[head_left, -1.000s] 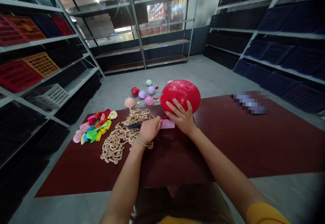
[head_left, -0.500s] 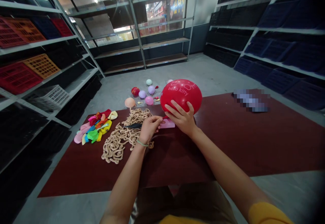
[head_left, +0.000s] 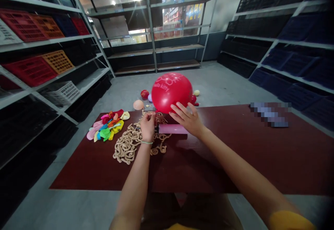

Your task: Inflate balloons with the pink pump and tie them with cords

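A big red inflated balloon [head_left: 172, 91] with "hello kitty" printed on it is held up above the table. My left hand [head_left: 148, 125] is closed, its fingertips pinching the balloon's neck at the lower left. With fingers spread, my right hand [head_left: 188, 120] rests against the balloon's lower right side. Below the balloon lies a pink hand pump [head_left: 173, 129] with a black end, partly behind my left hand. A heap of beige twisted cord-like pieces [head_left: 127, 145] surrounds the pump's left end. Flat, uninflated balloons [head_left: 108, 125] in many colours are piled farther left.
Several small inflated balloons, among them a peach one [head_left: 138, 105], lie beyond the dark red table's [head_left: 235, 153] far edge. A blurred-out object [head_left: 270, 113] is at the far right. Shelves with crates [head_left: 31, 68] stand on both sides.
The red balloon has shifted left and turned, now covering some small balloons behind it. My right hand's fingers have slid to its lower edge. More of the pink pump shows.
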`<state>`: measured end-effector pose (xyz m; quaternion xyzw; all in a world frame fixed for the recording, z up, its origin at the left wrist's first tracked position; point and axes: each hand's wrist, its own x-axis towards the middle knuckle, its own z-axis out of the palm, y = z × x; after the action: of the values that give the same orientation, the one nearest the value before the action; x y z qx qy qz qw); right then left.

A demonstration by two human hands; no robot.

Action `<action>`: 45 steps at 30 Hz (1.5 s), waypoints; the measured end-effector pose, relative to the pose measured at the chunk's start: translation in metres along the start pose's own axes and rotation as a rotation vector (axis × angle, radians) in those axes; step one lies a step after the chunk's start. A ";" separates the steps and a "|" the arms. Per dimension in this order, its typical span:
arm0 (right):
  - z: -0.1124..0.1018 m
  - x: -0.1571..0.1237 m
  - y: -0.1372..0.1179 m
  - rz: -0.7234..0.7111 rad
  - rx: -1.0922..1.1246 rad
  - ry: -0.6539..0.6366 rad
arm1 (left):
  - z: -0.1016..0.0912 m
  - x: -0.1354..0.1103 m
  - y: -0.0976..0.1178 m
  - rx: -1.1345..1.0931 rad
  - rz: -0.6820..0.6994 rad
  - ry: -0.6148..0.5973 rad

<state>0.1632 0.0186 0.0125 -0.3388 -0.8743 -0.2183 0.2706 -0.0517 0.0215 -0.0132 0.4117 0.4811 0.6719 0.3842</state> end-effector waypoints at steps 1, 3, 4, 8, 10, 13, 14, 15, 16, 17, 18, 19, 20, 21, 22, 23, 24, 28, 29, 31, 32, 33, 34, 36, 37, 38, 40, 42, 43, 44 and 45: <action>0.002 0.007 0.000 0.002 0.001 0.001 | -0.006 0.006 -0.001 -0.023 0.006 0.068; 0.010 0.021 -0.003 0.034 0.034 -0.041 | -0.016 0.015 -0.003 -0.033 0.010 0.172; 0.015 0.028 -0.005 0.062 0.074 -0.090 | -0.020 0.018 -0.004 -0.027 0.015 0.213; 0.044 0.046 -0.013 0.260 0.360 -0.336 | -0.032 0.026 -0.008 -0.011 0.040 0.315; 0.059 0.052 -0.013 0.330 0.430 -0.375 | -0.036 0.029 -0.009 -0.019 0.030 0.354; 0.078 0.056 -0.011 0.346 0.455 -0.381 | -0.040 0.031 -0.010 -0.058 -0.003 0.383; 0.081 0.057 -0.010 0.350 0.470 -0.383 | -0.041 0.032 -0.010 -0.079 -0.010 0.384; 0.083 0.057 -0.009 0.354 0.487 -0.383 | -0.043 0.033 -0.011 -0.098 -0.017 0.385; 0.084 0.058 -0.008 0.362 0.504 -0.378 | -0.044 0.034 -0.011 -0.113 -0.022 0.386; 0.083 0.059 -0.007 0.373 0.524 -0.369 | -0.044 0.034 -0.011 -0.125 -0.025 0.388; 0.080 0.060 -0.006 0.387 0.545 -0.354 | -0.045 0.034 -0.011 -0.135 -0.026 0.393; 0.076 0.062 -0.004 0.401 0.568 -0.337 | -0.045 0.035 -0.010 -0.144 -0.025 0.398; 0.070 0.064 -0.002 0.413 0.585 -0.318 | -0.045 0.034 -0.009 -0.153 -0.021 0.401; 0.063 0.066 0.000 0.424 0.621 -0.299 | -0.044 0.034 -0.009 -0.163 -0.014 0.402; 0.056 0.069 0.002 0.438 0.693 -0.279 | -0.043 0.034 -0.007 -0.173 -0.007 0.400; 0.047 0.071 0.005 0.455 0.797 -0.259 | -0.042 0.033 -0.006 -0.183 -0.001 0.394; 0.038 0.074 0.008 0.477 0.919 -0.238 | -0.041 0.033 -0.005 -0.188 0.006 0.388; -0.002 0.080 0.023 0.553 1.159 -0.215 | -0.037 0.029 -0.002 -0.213 0.030 0.346; -0.014 0.080 0.026 0.550 1.107 -0.238 | -0.035 0.028 -0.002 -0.224 0.036 0.327; -0.038 0.079 0.032 0.517 0.954 -0.292 | -0.032 0.026 -0.001 -0.233 0.049 0.267; -0.050 0.078 0.034 0.495 0.873 -0.306 | -0.030 0.024 -0.001 -0.222 0.058 0.230; -0.063 0.078 0.036 0.473 0.801 -0.312 | -0.028 0.022 0.000 -0.200 0.071 0.192; -0.076 0.077 0.038 0.454 0.744 -0.307 | -0.025 0.019 0.001 -0.171 0.087 0.156; -0.100 0.077 0.040 0.414 0.651 -0.265 | -0.019 0.013 0.003 -0.104 0.118 0.082; -0.111 0.077 0.040 0.392 0.609 -0.237 | -0.016 0.010 0.004 -0.074 0.132 0.042; -0.122 0.079 0.040 0.369 0.568 -0.210 | -0.012 0.006 0.004 -0.047 0.144 0.002; -0.139 0.085 0.037 0.323 0.487 -0.158 | -0.004 -0.001 0.003 -0.002 0.158 -0.083; -0.149 0.093 0.033 0.288 0.409 -0.125 | 0.004 -0.009 0.001 0.040 0.170 -0.164; -0.152 0.099 0.030 0.278 0.372 -0.121 | 0.008 -0.013 -0.001 0.067 0.177 -0.205; -0.152 0.104 0.027 0.269 0.337 -0.126 | 0.011 -0.017 -0.003 0.098 0.184 -0.246; -0.150 0.110 0.024 0.260 0.305 -0.144 | 0.015 -0.021 -0.004 0.133 0.191 -0.283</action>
<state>0.1607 0.0024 0.1996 -0.4185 -0.8632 -0.0219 0.2815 -0.0299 0.0083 -0.0182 0.5705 0.4243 0.6072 0.3545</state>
